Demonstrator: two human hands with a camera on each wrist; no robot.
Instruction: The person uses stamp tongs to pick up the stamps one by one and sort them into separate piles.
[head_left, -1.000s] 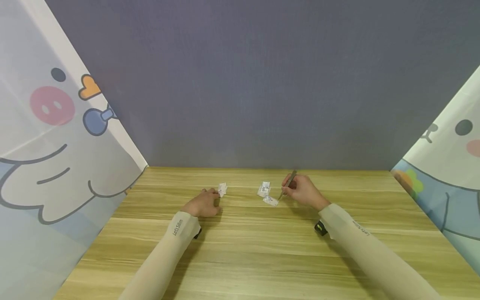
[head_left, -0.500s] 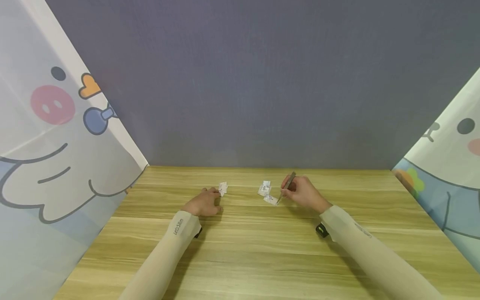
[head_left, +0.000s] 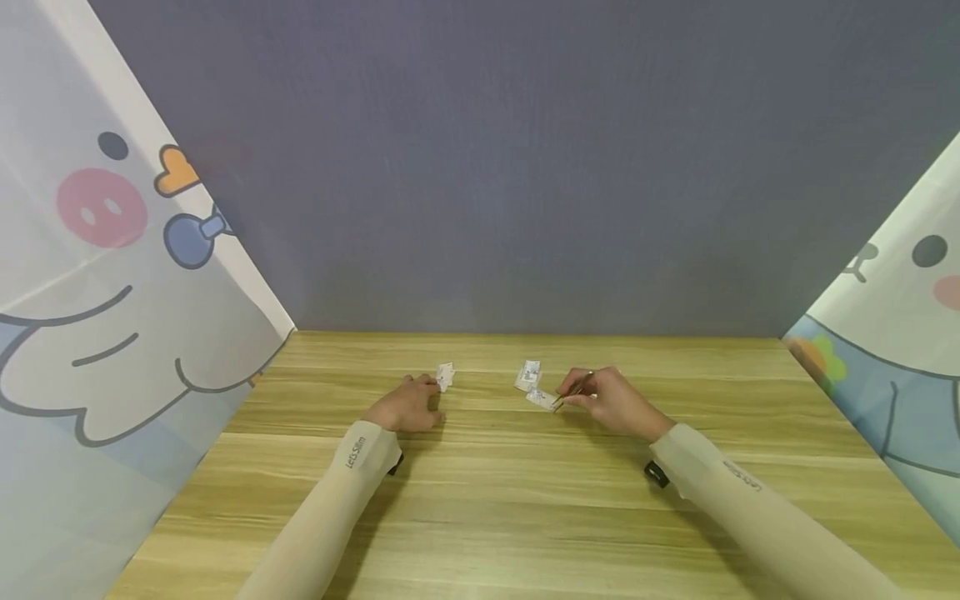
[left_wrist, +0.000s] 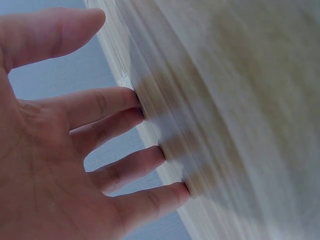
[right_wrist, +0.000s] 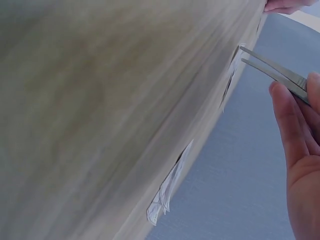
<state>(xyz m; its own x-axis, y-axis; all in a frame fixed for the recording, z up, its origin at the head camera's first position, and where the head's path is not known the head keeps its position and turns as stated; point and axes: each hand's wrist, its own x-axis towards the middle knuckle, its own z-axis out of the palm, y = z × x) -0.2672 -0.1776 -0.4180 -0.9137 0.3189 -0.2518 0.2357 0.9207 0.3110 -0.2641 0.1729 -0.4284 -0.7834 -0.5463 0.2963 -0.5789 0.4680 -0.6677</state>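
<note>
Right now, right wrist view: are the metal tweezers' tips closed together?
No: the thin metal tweezers in the right hand show two prongs with a clear gap between them near the wooden table.

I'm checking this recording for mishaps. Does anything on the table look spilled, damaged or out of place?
Nothing stands out. Three small white packets lie loosely on the wooden table, not lined up but intact. The right hand holds tweezers at the nearest packet; the left hand rests its fingertips beside another.

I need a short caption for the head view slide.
Right hand holds tweezers at a small packet; left hand rests on the table.
</note>
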